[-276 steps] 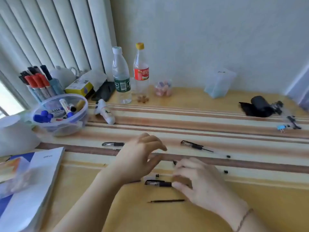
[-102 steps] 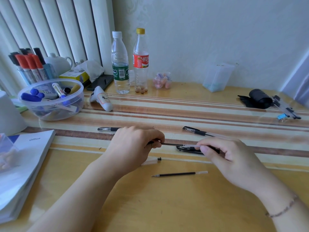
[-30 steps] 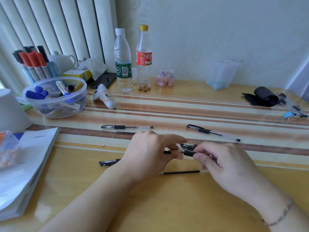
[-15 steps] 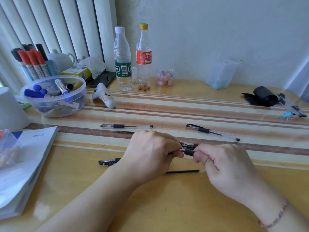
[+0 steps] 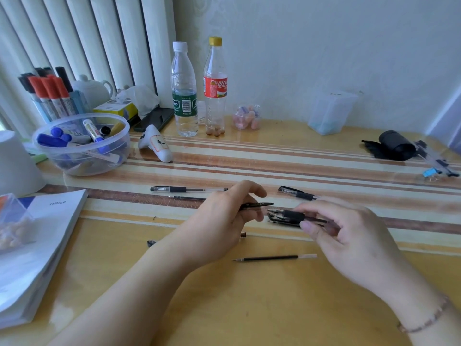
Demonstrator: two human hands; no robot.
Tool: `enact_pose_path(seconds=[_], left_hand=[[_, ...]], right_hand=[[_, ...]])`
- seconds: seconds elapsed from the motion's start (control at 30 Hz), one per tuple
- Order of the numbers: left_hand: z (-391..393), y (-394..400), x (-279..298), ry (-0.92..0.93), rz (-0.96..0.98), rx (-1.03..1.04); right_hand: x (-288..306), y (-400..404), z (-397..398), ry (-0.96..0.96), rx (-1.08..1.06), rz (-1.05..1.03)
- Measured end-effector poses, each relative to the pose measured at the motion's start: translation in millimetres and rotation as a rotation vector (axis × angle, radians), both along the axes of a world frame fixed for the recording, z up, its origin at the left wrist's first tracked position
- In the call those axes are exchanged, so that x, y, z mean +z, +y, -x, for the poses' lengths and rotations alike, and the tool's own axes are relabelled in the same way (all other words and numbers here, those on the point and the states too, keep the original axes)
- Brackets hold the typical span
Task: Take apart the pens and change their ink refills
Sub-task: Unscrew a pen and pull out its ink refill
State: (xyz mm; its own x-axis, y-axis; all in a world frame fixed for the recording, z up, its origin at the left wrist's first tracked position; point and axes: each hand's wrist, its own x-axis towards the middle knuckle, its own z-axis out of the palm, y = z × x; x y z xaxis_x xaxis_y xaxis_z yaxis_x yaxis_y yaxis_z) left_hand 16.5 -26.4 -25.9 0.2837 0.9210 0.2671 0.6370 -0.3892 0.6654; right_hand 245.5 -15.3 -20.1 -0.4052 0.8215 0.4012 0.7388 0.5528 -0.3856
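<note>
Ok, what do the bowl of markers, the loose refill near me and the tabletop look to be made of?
Bowl: clear, slightly cloudy plastic, since the markers show through its wall. Refill: thin plastic tube, dark with ink and pale and see-through at its right end; the tip is too small to judge. Tabletop: yellowish wood look under a glossy finish that shows soft reflections; possibly laminate.

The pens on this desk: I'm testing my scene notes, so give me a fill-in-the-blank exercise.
1. The loose refill lies nearer the person than both ____.
2. The yellow-capped bottle has a ____ label.
3. The round clear bowl holds ____.

Missing words: hands; red; markers
</note>
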Motion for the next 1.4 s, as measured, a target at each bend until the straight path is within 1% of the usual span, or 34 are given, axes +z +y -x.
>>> enact_pose_path(seconds=[0.33, 0.57, 0.73, 0.83, 0.93, 1.03, 1.13, 1.2, 1.23, 1.3, 1.4], left_hand=[[-0.4, 1.1, -1.2, 0.002, -0.028, 0.021], [-8.7, -3.0, -2.7, 0.033, -0.010, -0.070], [-8.3, -3.1, -3.9, 0.031, -0.022, -0.081], [-7.2, -2.7, -4.6, 0.049, -0.053, -0.081], [-5.7, -1.2, -1.8, 0.065, -0.038, -0.089], [11.7, 0.2, 9.9, 0.160, -0.022, -0.088], [42.7, 1.9, 20.1, 0.198, 0.032, 0.012], [56.0, 2.5, 19.8, 0.295, 0.125, 0.058], [58.7, 2.4, 18.4, 0.346, 0.190, 0.052], [59.2, 1.7, 16.3, 0.389, 0.306, 0.025], [58.9, 1.3, 14.7, 0.408, 0.377, 0.012]], right_hand=[[0.5, 1.8, -2.7, -0.005, -0.011, -0.013], [-3.1, -1.6, 4.6, -0.031, 0.019, -0.033], [-7.4, -0.8, 6.9, 0.029, 0.039, -0.058], [-11.3, 0.6, 8.9, 0.075, 0.048, -0.040], [-14.2, 2.0, 10.1, 0.084, 0.052, -0.007], [-15.8, 2.9, 12.1, 0.070, 0.070, 0.079], [-19.9, -0.6, 18.1, 0.013, 0.126, 0.151], [-22.7, -2.5, 21.8, -0.016, 0.157, 0.181], [-23.7, -2.5, 22.3, -0.029, 0.169, 0.194], [-24.4, -1.8, 21.3, -0.039, 0.186, 0.216], [-23.3, -1.3, 19.1, -0.053, 0.205, 0.209]])
